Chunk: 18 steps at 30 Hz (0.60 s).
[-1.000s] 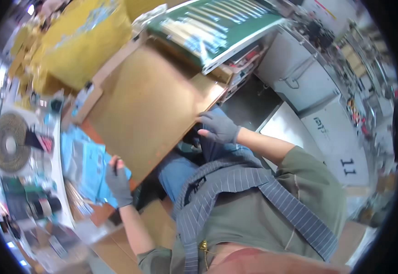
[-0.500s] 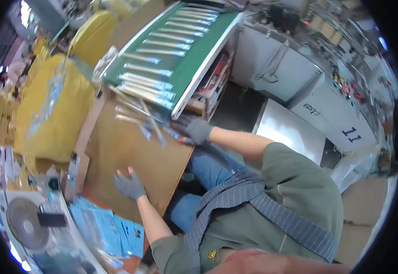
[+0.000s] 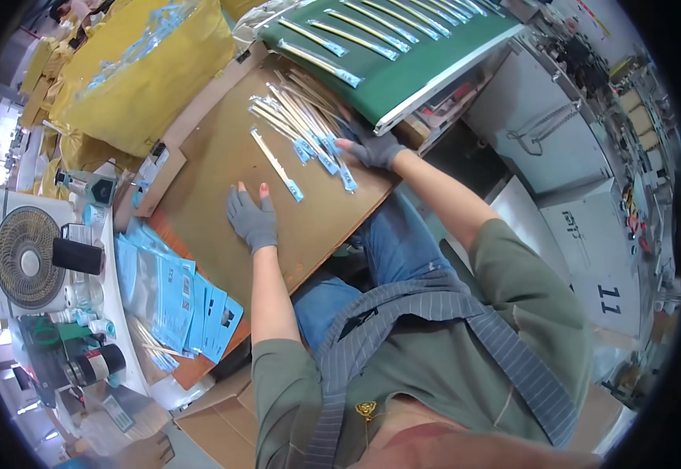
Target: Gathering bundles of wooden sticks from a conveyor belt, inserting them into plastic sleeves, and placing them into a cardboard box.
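Observation:
A loose pile of thin pale sticks in clear wrappers with blue ends (image 3: 301, 125) lies on the brown board (image 3: 207, 172). My right hand (image 3: 373, 147), in a grey glove with bare fingertips, rests against the pile's right side, below the conveyor's end. Its thumb stands apart from the stretched fingers, which the sticks partly hide. One wrapped stick (image 3: 276, 166) lies apart, between the pile and my left hand (image 3: 254, 220). That hand, gloved the same way, is over the board with its fingers spread and nothing in them.
More wrapped sticks lie in a spaced row on the green conveyor belt (image 3: 356, 39) beyond the board. Light blue printed bags (image 3: 176, 293) are stacked at the left, beside a fan (image 3: 29, 256) and a black device (image 3: 77, 255). Yellow sacks (image 3: 145, 86) stand at the back left.
The view has turned. More sticks now lie on the board, away from the belt's near end, and one lies separate. My right hand has moved from the board's edge to the pile.

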Each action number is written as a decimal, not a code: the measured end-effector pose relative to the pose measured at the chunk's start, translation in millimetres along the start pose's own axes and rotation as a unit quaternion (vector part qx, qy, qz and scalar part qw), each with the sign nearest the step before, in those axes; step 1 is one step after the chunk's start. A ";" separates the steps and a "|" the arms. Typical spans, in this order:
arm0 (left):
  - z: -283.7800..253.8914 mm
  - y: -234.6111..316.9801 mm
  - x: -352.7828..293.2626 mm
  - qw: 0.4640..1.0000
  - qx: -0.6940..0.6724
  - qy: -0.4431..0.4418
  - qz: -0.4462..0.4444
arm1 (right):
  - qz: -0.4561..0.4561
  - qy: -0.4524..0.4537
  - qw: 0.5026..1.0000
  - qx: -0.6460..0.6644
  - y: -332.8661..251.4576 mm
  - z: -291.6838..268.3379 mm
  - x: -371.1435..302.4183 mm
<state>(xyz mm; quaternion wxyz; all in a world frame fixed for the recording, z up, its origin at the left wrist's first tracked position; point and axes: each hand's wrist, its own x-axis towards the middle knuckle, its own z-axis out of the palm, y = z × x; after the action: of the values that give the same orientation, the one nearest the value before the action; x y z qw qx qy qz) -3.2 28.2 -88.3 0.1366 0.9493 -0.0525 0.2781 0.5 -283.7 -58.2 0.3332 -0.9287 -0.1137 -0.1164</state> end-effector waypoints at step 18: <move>26.9 -14.2 12.6 0.993 -0.066 -0.062 -0.072 | -0.002 0.159 0.981 0.112 -57.2 70.6 -44.4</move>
<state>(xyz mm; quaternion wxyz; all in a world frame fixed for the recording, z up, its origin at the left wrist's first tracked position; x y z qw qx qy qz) 23.6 33.8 -106.5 0.2149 0.9549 -0.0104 0.2045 -48.2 -201.1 -90.3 0.4485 -0.8549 -0.0737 -0.2501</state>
